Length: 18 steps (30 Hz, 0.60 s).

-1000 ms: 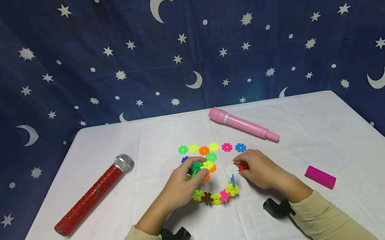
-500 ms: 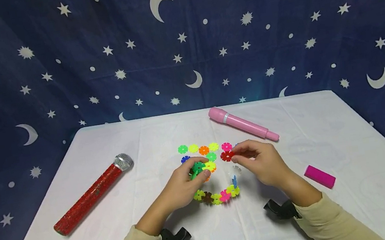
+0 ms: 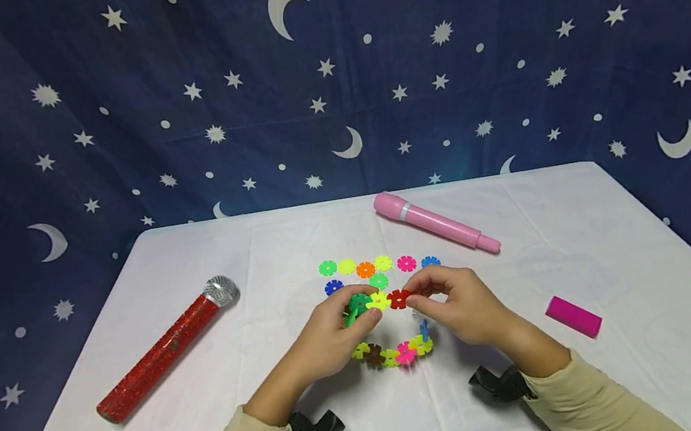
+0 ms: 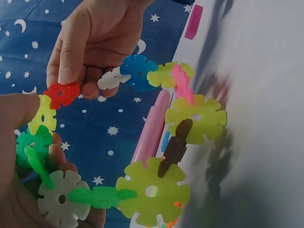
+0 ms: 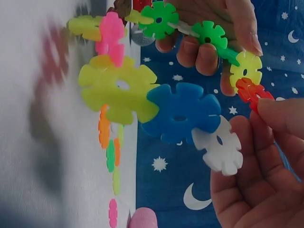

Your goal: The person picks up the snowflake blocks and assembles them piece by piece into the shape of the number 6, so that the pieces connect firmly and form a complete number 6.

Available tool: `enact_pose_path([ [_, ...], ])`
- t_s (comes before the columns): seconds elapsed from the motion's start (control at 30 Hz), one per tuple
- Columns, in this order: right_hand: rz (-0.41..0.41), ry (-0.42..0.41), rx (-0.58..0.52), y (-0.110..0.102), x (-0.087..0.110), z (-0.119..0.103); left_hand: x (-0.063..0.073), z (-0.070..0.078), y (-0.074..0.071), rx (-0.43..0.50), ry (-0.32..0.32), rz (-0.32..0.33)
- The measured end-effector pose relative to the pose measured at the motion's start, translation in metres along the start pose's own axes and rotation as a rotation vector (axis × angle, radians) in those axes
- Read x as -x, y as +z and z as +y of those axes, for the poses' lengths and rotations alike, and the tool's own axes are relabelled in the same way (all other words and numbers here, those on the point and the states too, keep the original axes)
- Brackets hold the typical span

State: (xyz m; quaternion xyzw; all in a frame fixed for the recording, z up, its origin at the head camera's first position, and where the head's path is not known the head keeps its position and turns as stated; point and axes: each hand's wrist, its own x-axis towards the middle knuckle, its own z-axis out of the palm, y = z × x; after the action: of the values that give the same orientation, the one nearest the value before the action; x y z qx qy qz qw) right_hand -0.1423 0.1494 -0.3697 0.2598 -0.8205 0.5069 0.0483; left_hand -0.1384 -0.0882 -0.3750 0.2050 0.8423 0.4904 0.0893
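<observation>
A curved chain of notched plastic flower discs hangs between both hands. My left hand (image 3: 330, 333) pinches the chain near one end, at a yellow disc (image 3: 378, 301) beside a green one. Between thumb and fingers, my right hand (image 3: 466, 305) holds a red disc (image 3: 397, 299) whose edge meets the yellow disc. How deeply their notches engage cannot be made out. In the right wrist view, a white disc (image 5: 221, 147) at the chain's other end hangs close to the right fingers, joined to a blue disc (image 5: 183, 111). Pink, brown and yellow discs form the chain's lower part.
Loose discs lie in rows behind the hands, including an orange disc (image 3: 365, 270) and a dark blue disc (image 3: 333, 287). A pink microphone (image 3: 434, 223) lies beyond them, a red glittery microphone (image 3: 161, 355) at left, a magenta cylinder (image 3: 574, 317) at right.
My right hand lifted the red disc from beside the white one, swung it up, then brought it left and down against the yellow disc. My left hand stayed nearly still.
</observation>
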Motion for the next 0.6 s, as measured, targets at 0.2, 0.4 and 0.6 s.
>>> enact_pose_path([
  [0.2,0.039,-0.017,0.014,0.0035,0.0006,-0.0010,0.0002,0.0008,-0.0021,0.011,0.035,-0.036],
  [0.4,0.071,-0.044,0.059,0.0072,0.0016,-0.0017,0.0005,0.0011,-0.0027,-0.010,0.049,-0.049],
  [0.6,0.059,-0.071,0.092,0.0084,0.0014,-0.0009,0.0013,0.0013,-0.0033,-0.029,0.078,-0.071],
])
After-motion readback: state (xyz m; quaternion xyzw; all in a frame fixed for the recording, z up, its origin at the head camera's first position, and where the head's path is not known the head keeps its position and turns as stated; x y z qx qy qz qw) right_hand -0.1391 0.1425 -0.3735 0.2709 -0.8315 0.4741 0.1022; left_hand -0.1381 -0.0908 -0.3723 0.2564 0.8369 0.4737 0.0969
